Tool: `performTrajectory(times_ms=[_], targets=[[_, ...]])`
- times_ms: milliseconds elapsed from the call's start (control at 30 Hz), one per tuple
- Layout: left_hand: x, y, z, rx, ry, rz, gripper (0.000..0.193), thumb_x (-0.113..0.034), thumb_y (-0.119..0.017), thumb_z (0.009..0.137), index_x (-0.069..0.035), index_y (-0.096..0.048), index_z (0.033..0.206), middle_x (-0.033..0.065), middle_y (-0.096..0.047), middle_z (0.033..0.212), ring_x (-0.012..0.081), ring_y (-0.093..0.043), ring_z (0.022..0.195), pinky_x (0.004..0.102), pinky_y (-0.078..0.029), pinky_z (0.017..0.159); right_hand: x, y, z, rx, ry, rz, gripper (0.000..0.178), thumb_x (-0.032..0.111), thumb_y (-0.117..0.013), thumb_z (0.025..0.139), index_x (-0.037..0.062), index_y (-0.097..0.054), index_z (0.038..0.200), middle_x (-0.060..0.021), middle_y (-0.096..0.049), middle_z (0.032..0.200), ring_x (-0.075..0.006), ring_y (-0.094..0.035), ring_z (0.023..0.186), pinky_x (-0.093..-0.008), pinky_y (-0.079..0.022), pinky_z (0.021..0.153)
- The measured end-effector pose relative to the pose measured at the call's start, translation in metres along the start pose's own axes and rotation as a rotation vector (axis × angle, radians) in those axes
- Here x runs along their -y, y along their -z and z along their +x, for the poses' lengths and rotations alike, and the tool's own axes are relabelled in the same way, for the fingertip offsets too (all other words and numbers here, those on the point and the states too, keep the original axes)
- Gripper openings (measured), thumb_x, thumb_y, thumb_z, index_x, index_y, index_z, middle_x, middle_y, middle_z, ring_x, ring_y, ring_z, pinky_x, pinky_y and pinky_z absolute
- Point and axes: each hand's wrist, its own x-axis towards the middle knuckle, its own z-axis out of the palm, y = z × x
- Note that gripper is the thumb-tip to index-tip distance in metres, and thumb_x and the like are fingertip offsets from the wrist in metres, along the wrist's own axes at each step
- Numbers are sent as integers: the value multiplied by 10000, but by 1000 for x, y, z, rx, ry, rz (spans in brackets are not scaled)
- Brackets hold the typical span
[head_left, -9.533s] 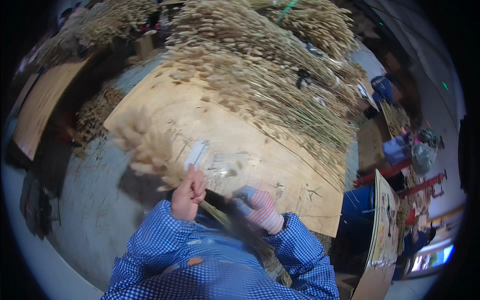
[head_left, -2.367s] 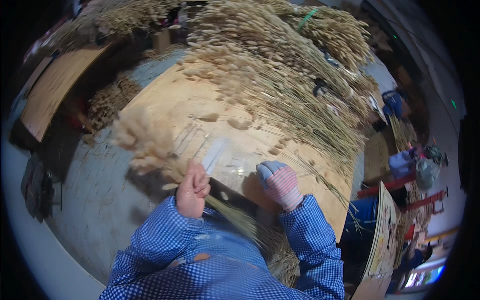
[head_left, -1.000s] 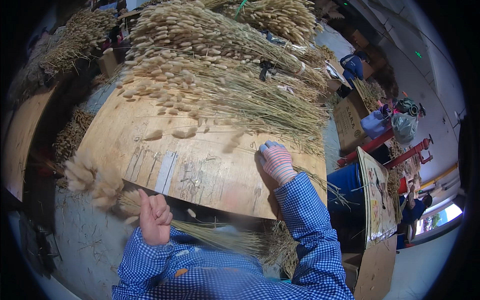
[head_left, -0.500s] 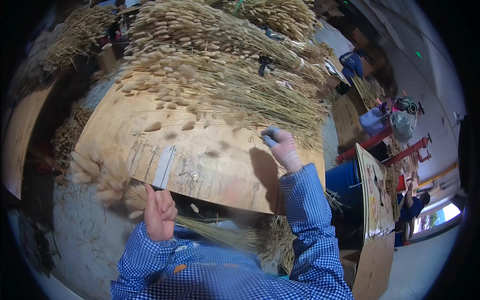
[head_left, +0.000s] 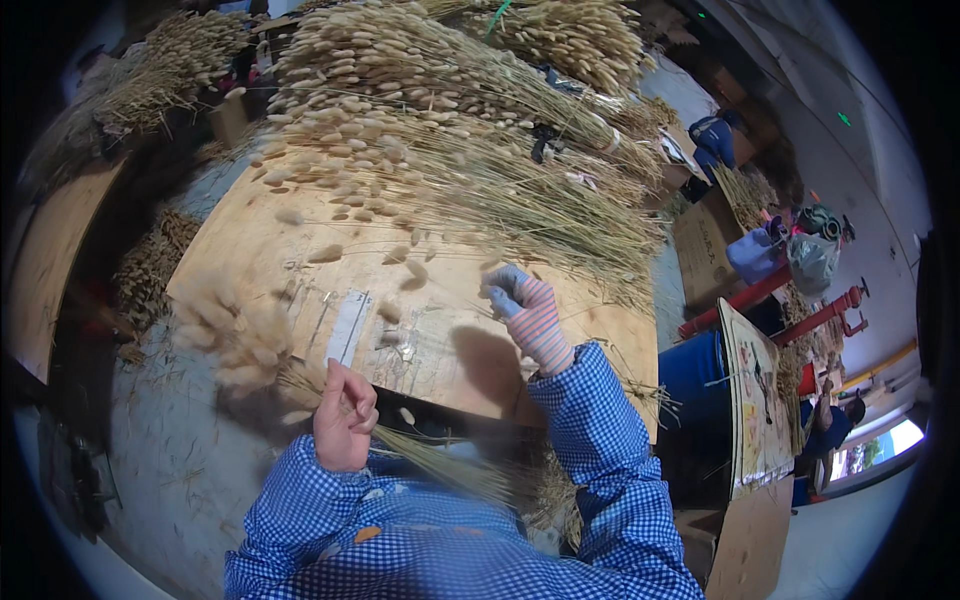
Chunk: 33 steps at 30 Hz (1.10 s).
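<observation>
My bare left hand (head_left: 346, 415) is closed round a bunch of dried bunny-tail grass (head_left: 232, 335). The fluffy heads stick out to the left, smeared by motion, and the stems run back to the right in front of my body. Over the wooden board (head_left: 480, 375), my right hand (head_left: 530, 315) wears a striped glove with grey-blue fingertips. Its thumb and fingers are pinched together; what they grip, if anything, cannot be made out. Several loose grass heads (head_left: 325, 254) lie or blur on the board to its left.
A large pile of bunny-tail grass (head_left: 400, 85) covers the board's far side, stems pointing right. To the right stand a blue barrel (head_left: 692, 372), an upright panel (head_left: 745, 400), red pipes (head_left: 820, 318) and a cardboard box (head_left: 700, 240). Two people work farther off.
My right hand has shifted left over the board, its fingers still pinched. My left hand has moved slightly right and stays closed round the bunch. The whole view has shifted a little.
</observation>
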Motion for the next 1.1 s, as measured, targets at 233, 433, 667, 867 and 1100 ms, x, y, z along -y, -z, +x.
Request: performTrajectory(times_ms=[233,433,667,867,1100], targets=[[-1,-3,-1,-136,33,32,480,-449,-343,1028,-44,-542,865,-35,-364,558,44,-276,463,187,-235,431,1,-1,19,-123,220,-380,135,142,-609,857,107,-641,984,-168,-652,799,-356,-623,695,-422,-501,648],[0,-3,-3,-161,29,56,512,-475,-331,1022,-35,-531,855,-34,-334,553,47,-272,468,191,-222,426,-19,8,23,-219,275,-569,113,139,-618,870,68,-636,957,-143,-661,762,-284,-622,646,-346,-501,620],[3,-6,3,-111,55,86,445,-406,-350,1035,-13,-554,1080,-46,-347,634,20,-258,498,172,-212,423,-3,-12,-4,-93,244,-61,122,76,-615,883,16,-640,986,-68,-632,758,-84,-571,674,-275,-479,622],[8,-4,1,23,36,7,453,-307,-520,978,-36,-420,1326,-66,-340,759,-5,-265,534,148,-209,441,23,-59,-51,155,457,-397,172,18,-632,812,43,-648,981,-130,-666,828,-255,-651,699,-312,-514,635],[7,-1,0,9,-3,-14,350,-327,-467,1005,-102,-452,738,-50,-320,707,31,-258,525,173,-194,429,8,-69,-66,239,614,-718,207,101,-616,804,64,-607,1007,-121,-630,761,-307,-632,680,-394,-492,565]])
